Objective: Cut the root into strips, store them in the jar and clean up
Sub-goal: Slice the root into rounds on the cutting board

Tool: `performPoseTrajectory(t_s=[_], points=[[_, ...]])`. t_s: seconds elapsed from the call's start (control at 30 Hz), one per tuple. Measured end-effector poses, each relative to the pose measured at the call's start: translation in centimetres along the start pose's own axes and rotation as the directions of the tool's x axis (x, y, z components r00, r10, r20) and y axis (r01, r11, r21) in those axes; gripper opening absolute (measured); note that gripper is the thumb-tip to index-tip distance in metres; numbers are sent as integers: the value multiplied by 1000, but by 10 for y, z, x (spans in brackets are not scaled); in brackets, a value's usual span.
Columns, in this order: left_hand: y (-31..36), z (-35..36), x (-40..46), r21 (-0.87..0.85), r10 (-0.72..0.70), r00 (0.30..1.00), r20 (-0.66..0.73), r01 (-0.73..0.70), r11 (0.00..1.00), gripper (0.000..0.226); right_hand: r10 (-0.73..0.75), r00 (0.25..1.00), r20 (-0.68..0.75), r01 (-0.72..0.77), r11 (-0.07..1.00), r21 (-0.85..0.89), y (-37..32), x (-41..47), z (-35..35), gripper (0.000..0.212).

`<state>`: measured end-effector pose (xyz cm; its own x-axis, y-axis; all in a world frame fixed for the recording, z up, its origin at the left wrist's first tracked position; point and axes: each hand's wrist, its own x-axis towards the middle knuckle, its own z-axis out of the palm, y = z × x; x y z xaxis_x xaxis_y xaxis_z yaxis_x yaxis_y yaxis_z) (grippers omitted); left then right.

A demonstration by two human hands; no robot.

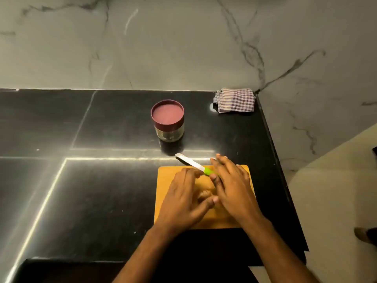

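My left hand (184,198) lies palm down on the board (165,193), fingers loosely spread and reaching forward, fingertips close to the knife (195,164) where blade meets handle; I cannot tell whether they touch it. The left thumb stretches right, its tip touching the root (205,193). My right hand (232,185) is also palm down, fingers straight and slightly fanned, pointing forward-left over the green handle, which it mostly covers; whether any finger curls under the handle I cannot tell. The root, a pale brown lump, sits near the middle of the board in the gap between my two hands, partly hidden by them. The knife lies slantwise, its white blade sticking out past the board's far edge over the black counter (91,190). Beyond the blade tip stands the jar (167,121), upright, its maroon lid on, apart from the board. A folded checked cloth (234,100) lies in the far right corner of the counter, against the marble wall (183,41).
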<state>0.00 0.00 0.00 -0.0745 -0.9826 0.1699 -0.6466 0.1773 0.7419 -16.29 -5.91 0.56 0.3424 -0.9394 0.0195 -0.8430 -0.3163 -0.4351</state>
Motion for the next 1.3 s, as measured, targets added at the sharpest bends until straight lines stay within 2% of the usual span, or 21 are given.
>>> performPoseTrajectory(t_s=[0.07, 0.13, 0.23, 0.37, 0.43, 0.57, 0.67, 0.9, 1.03, 1.3], points=[[-9, 8, 6, 108, 49, 999, 18, -51, 993, 50, -4, 998, -56, 5, 1000, 24, 3, 6, 9, 40], [-17, 6, 15, 140, 17, 999, 37, -22, 990, 46, -38, 996, -83, 36, 999, -26, 4, 11, 13, 34], [-25, 0, 24, 20, -1, 999, 39, 0, 1000, 42, -83, 991, -108, 79, 996, -35, 9, 17, 15, 30], [-32, -3, 21, -96, -9, 1000, 3, 9, 995, 49, -100, 980, -171, 99, 995, -13, 15, 19, 22, 28], [-34, 1, 17, -128, 18, 999, -27, -21, 991, 43, -122, 973, -197, 122, 992, -14, 17, 19, 25, 27], [-42, 6, 17, -312, -11, 1000, -5, 8, 950, 31, -153, 963, -221, 145, 988, -52, 16, 20, 25, 30], [-39, 6, 10, -334, 9, 1000, 30, 2, 943, 30, -155, 962, -224, 142, 987, -73, 15, 12, 27, 29], [-37, -3, -27, -246, 96, 995, 8, -91, 965, 33, -138, 952, -274, 117, 989, -89, 3, -26, 40, 29], [-27, -8, -54, -193, 102, 995, -17, -103, 976, 30, -131, 934, -334, 118, 991, -59, -11, -43, 44, 20], [-17, -8, -66, 49, 100, 995, -14, -99, 994, 18, -177, 895, -409, 141, 983, -117, -21, -57, 39, 6]])
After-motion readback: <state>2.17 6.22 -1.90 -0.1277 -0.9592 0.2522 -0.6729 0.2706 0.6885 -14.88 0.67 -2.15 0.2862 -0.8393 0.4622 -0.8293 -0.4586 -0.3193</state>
